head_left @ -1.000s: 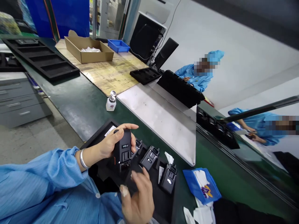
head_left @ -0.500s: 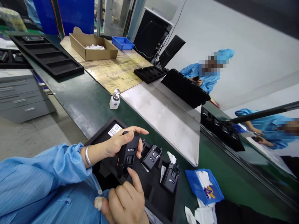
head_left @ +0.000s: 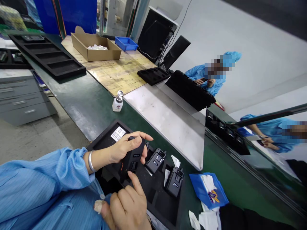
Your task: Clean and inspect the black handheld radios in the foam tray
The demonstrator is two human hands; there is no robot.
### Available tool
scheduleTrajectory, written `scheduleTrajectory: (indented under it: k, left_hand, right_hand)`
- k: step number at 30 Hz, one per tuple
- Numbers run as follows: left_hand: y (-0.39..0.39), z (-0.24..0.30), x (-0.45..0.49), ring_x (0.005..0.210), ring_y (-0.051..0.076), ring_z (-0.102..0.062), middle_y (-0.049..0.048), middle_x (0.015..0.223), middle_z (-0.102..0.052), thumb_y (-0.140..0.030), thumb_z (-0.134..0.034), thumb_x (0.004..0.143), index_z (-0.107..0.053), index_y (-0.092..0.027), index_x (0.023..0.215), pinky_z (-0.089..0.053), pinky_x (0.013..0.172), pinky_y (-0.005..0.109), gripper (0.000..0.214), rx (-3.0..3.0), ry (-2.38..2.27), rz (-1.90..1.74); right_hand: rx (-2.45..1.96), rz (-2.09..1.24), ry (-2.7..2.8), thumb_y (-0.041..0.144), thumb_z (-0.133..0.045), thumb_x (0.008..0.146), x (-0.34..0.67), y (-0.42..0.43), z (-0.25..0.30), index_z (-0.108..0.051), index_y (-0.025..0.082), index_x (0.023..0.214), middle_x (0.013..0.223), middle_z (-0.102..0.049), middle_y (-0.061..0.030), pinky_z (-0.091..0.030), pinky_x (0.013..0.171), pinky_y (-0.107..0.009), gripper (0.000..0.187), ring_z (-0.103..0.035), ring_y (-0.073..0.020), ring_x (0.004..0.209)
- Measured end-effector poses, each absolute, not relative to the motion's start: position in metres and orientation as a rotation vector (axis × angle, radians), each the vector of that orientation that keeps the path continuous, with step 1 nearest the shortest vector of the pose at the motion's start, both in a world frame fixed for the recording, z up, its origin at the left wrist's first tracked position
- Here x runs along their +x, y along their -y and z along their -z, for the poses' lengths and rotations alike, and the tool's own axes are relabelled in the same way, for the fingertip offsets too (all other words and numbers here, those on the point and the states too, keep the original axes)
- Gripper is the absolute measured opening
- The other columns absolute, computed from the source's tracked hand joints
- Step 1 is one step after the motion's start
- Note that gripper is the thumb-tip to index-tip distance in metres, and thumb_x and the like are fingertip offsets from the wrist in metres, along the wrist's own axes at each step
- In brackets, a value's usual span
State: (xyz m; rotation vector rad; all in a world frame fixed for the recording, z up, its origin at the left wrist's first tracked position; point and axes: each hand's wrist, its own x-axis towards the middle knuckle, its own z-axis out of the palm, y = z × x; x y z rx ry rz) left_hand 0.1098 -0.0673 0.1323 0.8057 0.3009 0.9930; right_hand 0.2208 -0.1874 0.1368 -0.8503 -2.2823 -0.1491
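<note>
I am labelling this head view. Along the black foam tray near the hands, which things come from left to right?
Black device held by the left hand → second black device → third black device → blue packet.

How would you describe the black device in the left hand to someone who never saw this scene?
Find the black foam tray on the green bench. Two devices lie in its slots; the third device, orange-marked, is gripped by the left hand.
</note>
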Motion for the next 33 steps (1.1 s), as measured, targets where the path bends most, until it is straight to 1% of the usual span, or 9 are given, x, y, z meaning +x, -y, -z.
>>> scheduleTrajectory:
  k: [4,9,15,20,28,33]
  left_hand:
    - [0.0674,-0.1327,0.1107,0.061,0.019,-0.067,0.0063,0.078,-0.067,-0.062,-0.068,0.081,-0.058,-0.014,0.115,-0.052,0.059,0.029,0.059,0.766,-0.347,-1.004]
    - [0.0676,-0.1348,0.1120,0.060,0.018,-0.066,0.0057,0.076,-0.066,-0.061,-0.069,0.081,-0.059,-0.014,0.112,-0.052,0.059,0.030,0.057,0.739,-0.376,-1.019]
    - [0.0684,-0.1358,0.1128,0.062,0.018,-0.067,0.0054,0.076,-0.066,-0.060,-0.069,0.082,-0.059,-0.014,0.111,-0.054,0.061,0.031,0.055,0.742,-0.384,-1.030]
    - [0.0682,-0.1357,0.1123,0.062,0.018,-0.067,0.0054,0.076,-0.066,-0.061,-0.068,0.082,-0.058,-0.015,0.110,-0.054,0.060,0.030,0.054,0.739,-0.398,-1.017]
    - [0.0683,-0.1342,0.1137,0.062,0.018,-0.066,0.0055,0.076,-0.066,-0.058,-0.066,0.086,-0.058,-0.015,0.110,-0.054,0.062,0.031,0.050,0.741,-0.398,-1.025]
    - [0.0687,-0.1353,0.1138,0.063,0.018,-0.067,0.0056,0.077,-0.066,-0.058,-0.066,0.085,-0.058,-0.015,0.110,-0.054,0.060,0.029,0.051,0.755,-0.411,-1.026]
  right_hand:
    - [-0.839,0.143,2.274,0.035,-0.049,0.099,0.2203,0.1875,-0.1371,-0.053,0.017,0.056,0.053,-0.040,0.0008,-0.050,0.101,-0.046,0.046,-0.032,-0.0116,0.056]
    - [-0.818,0.125,2.285,0.034,-0.051,0.098,0.2209,0.1857,-0.1385,-0.051,0.017,0.055,0.052,-0.037,0.0017,-0.051,0.100,-0.045,0.046,-0.030,-0.0110,0.054]
    - [-0.834,0.154,2.259,0.035,-0.052,0.097,0.2237,0.1836,-0.1372,-0.050,0.017,0.059,0.054,-0.039,0.0021,-0.050,0.100,-0.043,0.042,-0.032,-0.0113,0.055]
    - [-0.861,0.168,2.281,0.035,-0.053,0.097,0.2265,0.1827,-0.1382,-0.051,0.017,0.061,0.056,-0.039,0.0022,-0.049,0.101,-0.047,0.041,-0.034,-0.0113,0.056]
    - [-0.829,0.156,2.250,0.037,-0.046,0.100,0.2201,0.1820,-0.1442,-0.050,0.016,0.054,0.053,-0.036,0.0016,-0.049,0.101,-0.044,0.051,-0.031,-0.0107,0.053]
    - [-0.851,0.164,2.257,0.035,-0.051,0.098,0.2243,0.1817,-0.1415,-0.051,0.016,0.058,0.055,-0.039,0.0017,-0.050,0.100,-0.044,0.044,-0.034,-0.0110,0.055]
